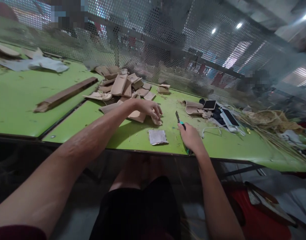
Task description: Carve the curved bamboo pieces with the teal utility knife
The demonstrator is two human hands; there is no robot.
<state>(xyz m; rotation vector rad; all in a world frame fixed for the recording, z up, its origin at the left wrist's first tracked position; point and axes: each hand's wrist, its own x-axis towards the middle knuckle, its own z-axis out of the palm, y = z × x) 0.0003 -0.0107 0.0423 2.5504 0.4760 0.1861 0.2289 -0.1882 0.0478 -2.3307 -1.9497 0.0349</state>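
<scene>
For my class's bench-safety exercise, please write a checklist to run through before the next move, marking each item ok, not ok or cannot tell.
1. Knife in the right hand: held, ok.
2. Blade pointing away from the lap: ok.
3. Left hand apart from the blade: ok.
4. Left hand's grip on the tan piece beneath it: cannot tell.
5. Blade retracted: not ok, it is out.
6. Grayish square lying on the green table: ok.

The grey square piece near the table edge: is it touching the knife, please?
Apart. The head view shows green tabletop between the grey square piece and the knife.
</scene>
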